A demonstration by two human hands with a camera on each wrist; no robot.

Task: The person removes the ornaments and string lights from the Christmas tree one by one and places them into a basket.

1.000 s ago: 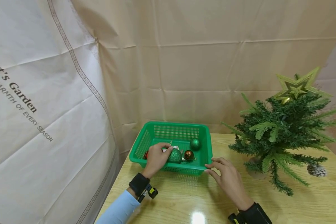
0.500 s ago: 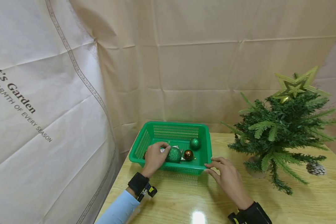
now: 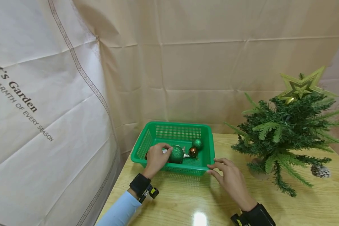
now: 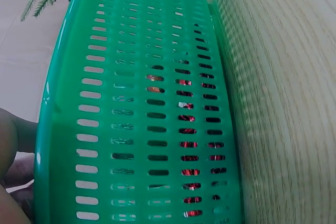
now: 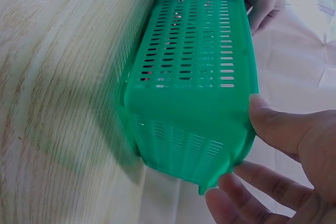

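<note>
Inside the green plastic basket (image 3: 179, 123), my left hand (image 3: 156, 158) pinches with thumb and index finger at the upper left of a large green glitter Christmas ball (image 3: 176, 154). What exactly is between those fingertips is hidden. My right hand (image 3: 231, 180) grips the near right corner of the basket's rim, thumb (image 5: 262, 113) on the near side and fingers beyond it. Further right in the basket lie a shiny brown ball (image 3: 193, 152) and a smaller green glitter ball (image 3: 197, 144). Silver star-like pieces (image 3: 185, 153) show behind the large ball. Red glints (image 4: 189, 171) appear through the slots.
A small artificial Christmas tree (image 3: 288, 131) stands to the right, topped by a gold star (image 3: 302, 86). A frosted pine cone (image 3: 320, 171) hangs low on it. Beige cloth (image 3: 197, 69) hangs behind the wooden table (image 3: 175, 204), and white printed cloth (image 3: 45, 103) at the left.
The large green ball has shifted slightly up in the basket. The brown ball has rolled back and right, close to the smaller green ball. Both hands stay nearly where they were.
</note>
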